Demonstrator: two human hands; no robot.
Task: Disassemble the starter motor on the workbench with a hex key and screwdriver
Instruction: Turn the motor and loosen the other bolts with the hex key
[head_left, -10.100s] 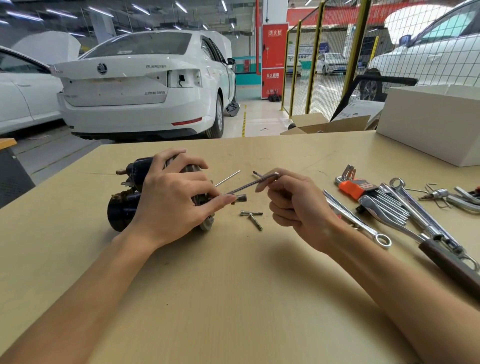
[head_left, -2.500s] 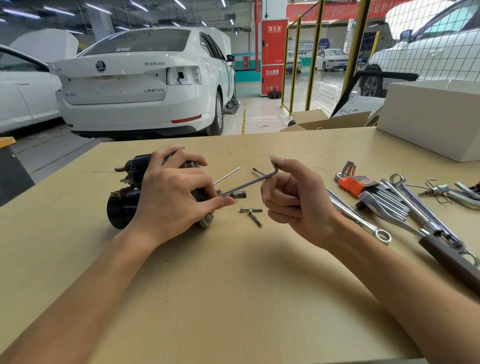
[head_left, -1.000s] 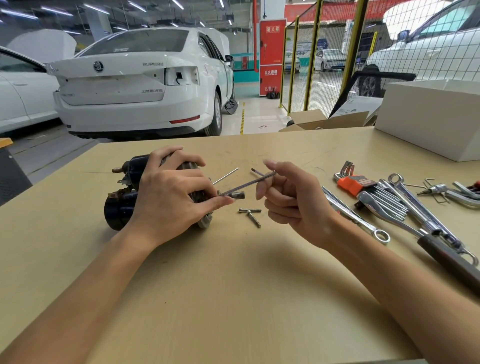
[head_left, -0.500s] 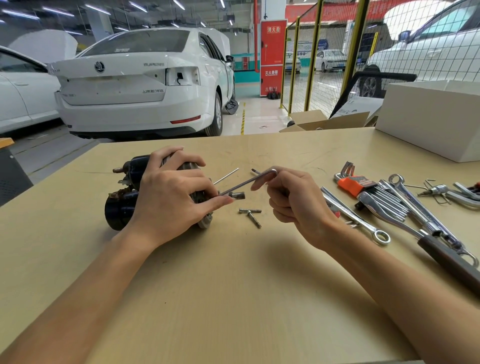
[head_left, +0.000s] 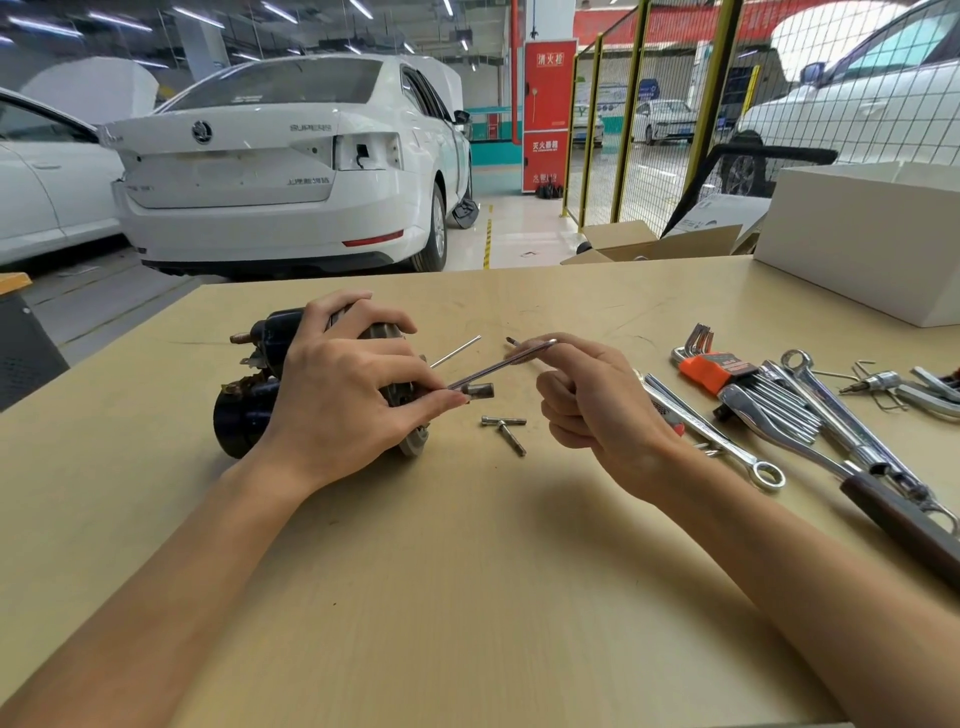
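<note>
Two hands work over the tan wooden tabletop (head_left: 467, 597). On the left, the left hand (head_left: 343, 405) wraps its curled fingers over the black cylindrical starter motor (head_left: 244, 415), which lies on its side. A slim steel hex key (head_left: 493, 366) runs from the motor's end up to the right hand (head_left: 597, 405), which pinches its bent top. Two loose silver bolts (head_left: 506, 431) lie just below the key. Farther right, chrome wrenches (head_left: 717, 441) lie spread.

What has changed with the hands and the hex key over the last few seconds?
The right hand swung the short arm of the silver L-shaped hex key up and back down, turning it at the black starter motor. The left hand kept gripping the motor; the two loose bolts stayed put.
</note>
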